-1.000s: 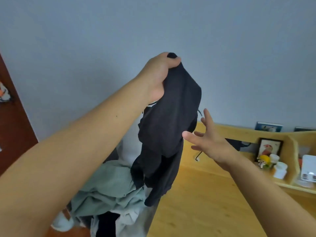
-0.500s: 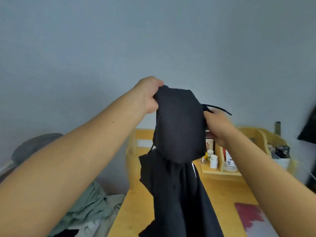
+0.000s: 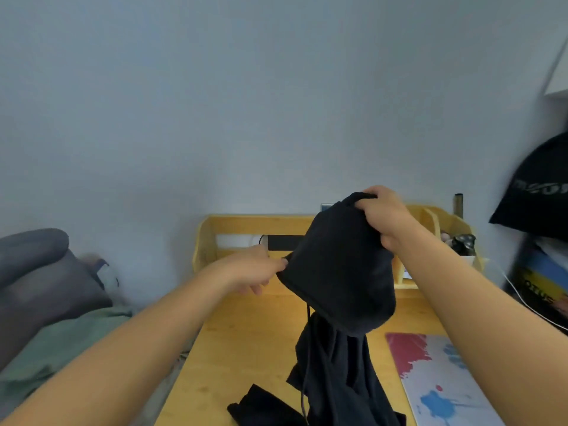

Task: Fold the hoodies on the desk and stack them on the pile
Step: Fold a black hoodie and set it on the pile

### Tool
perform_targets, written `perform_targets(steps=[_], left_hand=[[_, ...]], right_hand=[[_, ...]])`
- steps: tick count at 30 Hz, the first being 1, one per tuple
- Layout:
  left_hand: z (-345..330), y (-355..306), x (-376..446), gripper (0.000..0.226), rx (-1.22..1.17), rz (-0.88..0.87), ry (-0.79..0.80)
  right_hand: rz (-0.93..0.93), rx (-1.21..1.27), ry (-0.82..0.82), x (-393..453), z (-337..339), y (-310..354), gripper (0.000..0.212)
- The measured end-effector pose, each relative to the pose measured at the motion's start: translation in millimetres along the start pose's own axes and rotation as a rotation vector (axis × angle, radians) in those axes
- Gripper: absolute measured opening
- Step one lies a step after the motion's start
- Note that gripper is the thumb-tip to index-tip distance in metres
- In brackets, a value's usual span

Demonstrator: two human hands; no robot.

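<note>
A black hoodie (image 3: 341,272) hangs in the air over the wooden desk (image 3: 246,339), hood uppermost, its body trailing down to the desk's front edge. My right hand (image 3: 382,215) grips the top of the hood. My left hand (image 3: 255,267) pinches the hood's left edge at mid height. A drawstring dangles below the hood. Left of the desk lies a heap of clothes with a pale green garment (image 3: 61,339) on top.
A wooden shelf unit (image 3: 239,222) with small items runs along the desk's back. A paint-splash mat (image 3: 439,379) lies on the desk's right side. A grey chair back (image 3: 33,272) stands at left. A black bag (image 3: 541,192) and boxes stand at right.
The view has swung right toward the desk. Both hands lowered the hoodie; my left hand slid from the hood's top to its left edge while my right hand took the top.
</note>
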State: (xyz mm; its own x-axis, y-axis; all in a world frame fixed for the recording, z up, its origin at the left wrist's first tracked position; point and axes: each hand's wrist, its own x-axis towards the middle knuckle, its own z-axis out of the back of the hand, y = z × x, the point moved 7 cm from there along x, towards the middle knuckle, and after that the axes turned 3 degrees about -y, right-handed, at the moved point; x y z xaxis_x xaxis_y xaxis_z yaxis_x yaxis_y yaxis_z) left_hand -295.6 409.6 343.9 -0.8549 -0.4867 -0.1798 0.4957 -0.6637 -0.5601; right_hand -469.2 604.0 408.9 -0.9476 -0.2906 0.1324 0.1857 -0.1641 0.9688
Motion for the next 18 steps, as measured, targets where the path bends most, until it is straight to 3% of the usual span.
perform_targets(steps=[1, 3, 5, 9, 11, 12, 15, 16, 18], left_hand=[[-5.0, -0.7, 2.6, 0.069, 0.105, -0.095, -0.003], [-21.4, -14.7, -1.6, 0.105, 0.084, -0.334, 0.076], [-34.7, -31.4, -6.4, 0.113, -0.04, -0.469, 0.126], [-30.3, -54.7, 13.2, 0.049, -0.21, -0.483, -0.017], [-6.6, -62.8, 27.1, 0.022, -0.195, -0.402, -0.243], [6.0, -64.9, 31.3, 0.024, -0.24, -0.329, -0.336], [15.9, -62.7, 40.0, 0.018, -0.628, -0.083, -0.301], [15.3, -61.3, 40.8, 0.012, -0.749, -0.022, -0.265], [14.1, -62.6, 40.0, 0.01, -0.948, 0.043, -0.213]], right_hand=[[0.043, -0.049, 0.031, 0.4, -4.0, 4.5, 0.02], [0.122, -0.127, 0.093, -2.1, -9.8, 18.4, 0.018], [0.177, -0.124, 0.171, -5.4, -12.6, 35.9, 0.017], [0.245, 0.173, 0.355, -6.9, -13.8, 63.8, 0.015], [0.195, 0.456, 0.316, 2.3, -4.8, 55.0, 0.018], [0.149, 0.556, 0.253, 7.4, 0.9, 39.5, 0.022], [0.06, 0.391, -0.019, -7.4, 11.8, -35.0, 0.04], [0.069, 0.287, -0.012, -24.4, 5.1, -59.1, 0.05], [0.062, 0.197, 0.191, -68.8, -27.1, -95.1, 0.079]])
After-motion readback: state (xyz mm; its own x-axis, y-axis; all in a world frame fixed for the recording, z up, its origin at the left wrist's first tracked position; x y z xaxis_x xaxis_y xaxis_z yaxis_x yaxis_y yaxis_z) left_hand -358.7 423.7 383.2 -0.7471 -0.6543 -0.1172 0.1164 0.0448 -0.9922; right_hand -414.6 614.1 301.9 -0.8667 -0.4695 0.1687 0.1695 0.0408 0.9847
